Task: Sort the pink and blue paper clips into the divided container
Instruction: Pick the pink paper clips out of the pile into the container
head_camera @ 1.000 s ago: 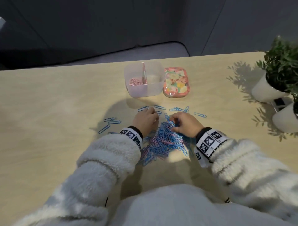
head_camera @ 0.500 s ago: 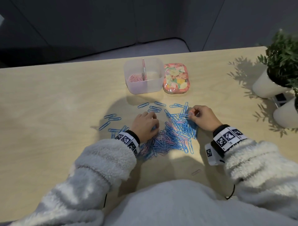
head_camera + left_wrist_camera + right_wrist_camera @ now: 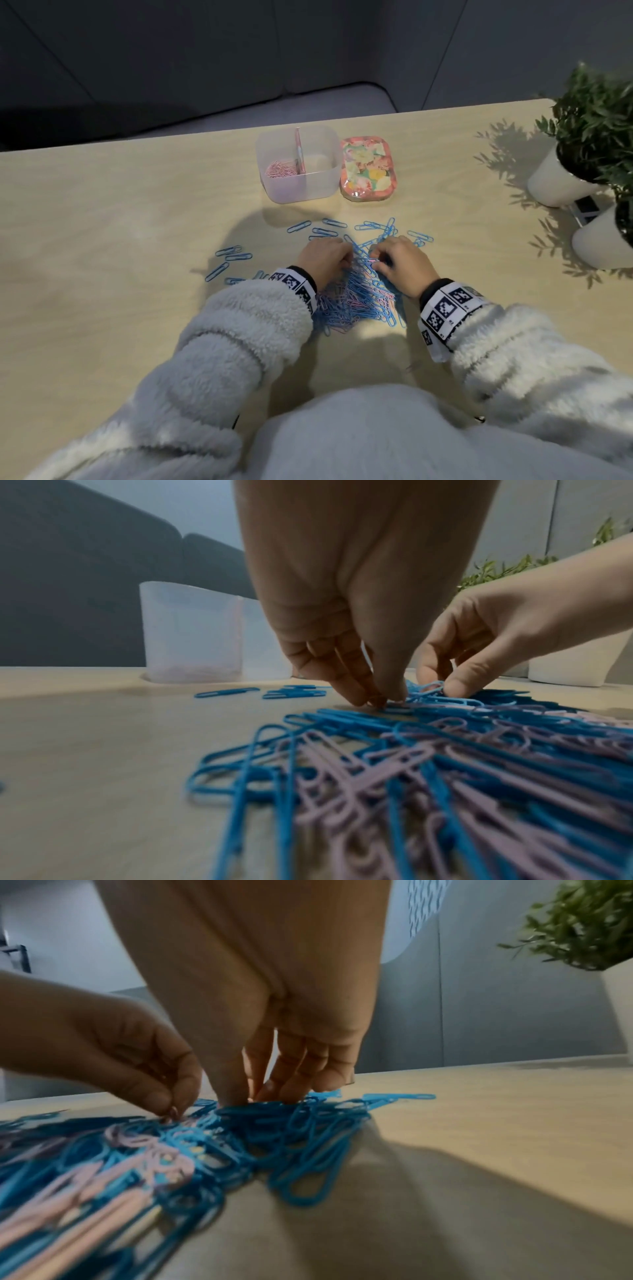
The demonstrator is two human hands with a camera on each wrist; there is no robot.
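A mixed pile of blue and pink paper clips (image 3: 356,298) lies on the table between my wrists. My left hand (image 3: 329,257) reaches down at the pile's far edge, thumb and fingertips (image 3: 377,697) pinched together on a clip whose colour I cannot tell. My right hand (image 3: 397,260) is just to its right, its thumb and finger pinching a blue clip (image 3: 433,685) from the heap. The clear divided container (image 3: 298,192) stands beyond the hands. It holds pink clips (image 3: 279,169) in its left compartment; the right compartment looks bare.
A floral lid (image 3: 368,168) lies right of the container. Loose blue clips (image 3: 233,257) lie scattered left of and beyond the pile. Two white pots with plants (image 3: 561,181) stand at the right edge. The table's far edge (image 3: 171,140) runs behind the container.
My right hand swung out to the pile's right side, then came back in beside the left hand. Blue clips are spread further right. The left hand stayed on the pile.
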